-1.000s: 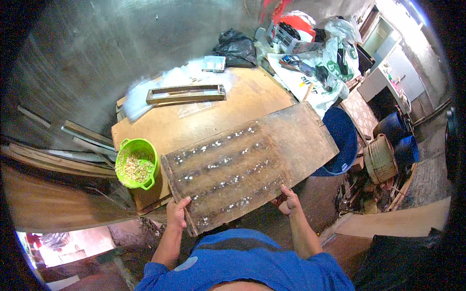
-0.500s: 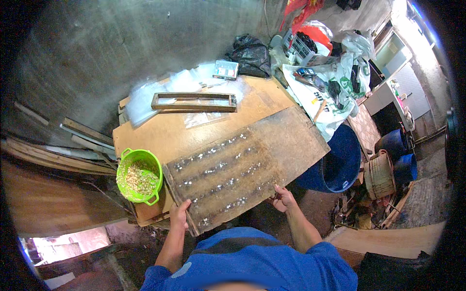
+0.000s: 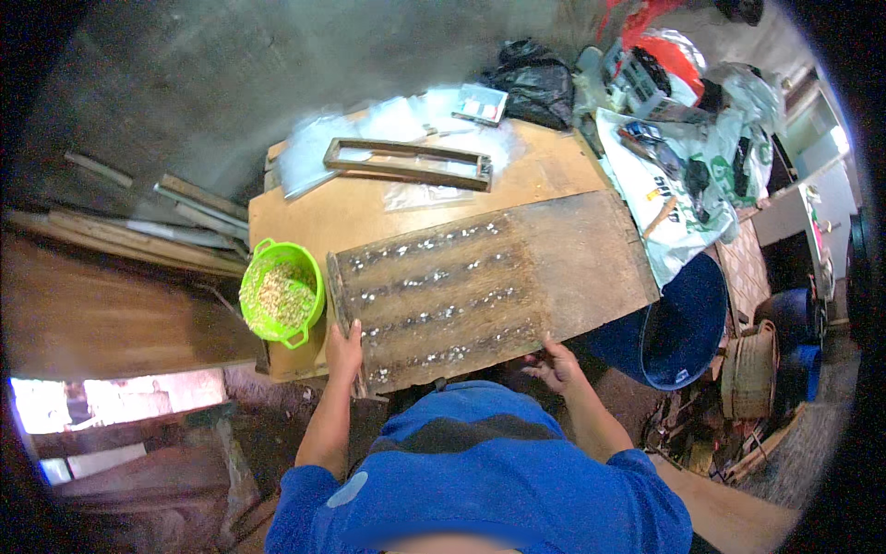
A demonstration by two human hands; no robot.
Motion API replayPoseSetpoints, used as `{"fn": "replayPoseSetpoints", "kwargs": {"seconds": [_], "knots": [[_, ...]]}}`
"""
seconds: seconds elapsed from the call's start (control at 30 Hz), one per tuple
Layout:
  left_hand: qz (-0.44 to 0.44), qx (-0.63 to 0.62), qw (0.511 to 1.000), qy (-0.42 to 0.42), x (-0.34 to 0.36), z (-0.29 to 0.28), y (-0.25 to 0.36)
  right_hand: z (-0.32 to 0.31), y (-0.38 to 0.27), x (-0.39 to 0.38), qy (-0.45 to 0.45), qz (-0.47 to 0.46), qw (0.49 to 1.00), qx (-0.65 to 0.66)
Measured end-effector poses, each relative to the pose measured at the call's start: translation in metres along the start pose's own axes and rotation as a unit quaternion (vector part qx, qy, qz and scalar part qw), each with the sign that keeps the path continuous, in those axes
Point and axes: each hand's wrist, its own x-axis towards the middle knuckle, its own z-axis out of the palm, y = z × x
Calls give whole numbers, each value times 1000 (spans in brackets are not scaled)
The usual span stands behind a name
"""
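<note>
Left: a round lime-green plastic basin (image 3: 312, 288), holding pale pieces, sits at the left edge of a tan wooden tabletop (image 3: 526, 175). The left hand (image 3: 344, 353) grips the near-left end of a flat rectangular brown wooden board (image 3: 443, 286), fingers hidden. Bare tabletop separates board and narrow wooden frame (image 3: 415, 175) behind. Board's long axis: left to right, right end angled away. The right hand (image 3: 556, 367), half-curled, meets its near edge; grip cannot be determined. Far right, a dark-blue plastic barrel (image 3: 688, 323) limits room.
</note>
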Motion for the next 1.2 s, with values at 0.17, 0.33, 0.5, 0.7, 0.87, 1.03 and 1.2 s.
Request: {"fn": "replayPoseSetpoints", "kwargs": {"seconds": [0.17, 0.33, 0.5, 0.7, 0.87, 1.03, 1.2], "knots": [[20, 39, 999, 25, -1, 5, 2, -15, -26, -2, 17, -97, 995, 24], [-13, 90, 995, 39, -5, 6, 11, -27, -29, 4, -29, -71, 997, 16], [-11, 106, 991, 78, -4, 17, 17, -36, -34, 11, -63, -88, 994, 9], [-61, 90, 993, 47, -9, 13, 24, -34, -41, 13, -24, -65, 997, -14], [73, 182, 976, 92, -40, 36, 54, -42, -44, 14, -73, -20, 993, -88], [147, 252, 956, -20, -43, 81, 104, -72, -47, -5, -80, -27, 958, -273], [205, 319, 923, -69, -38, 135, 157, -136, -15, -20, 99, -39, 950, -294]]}}
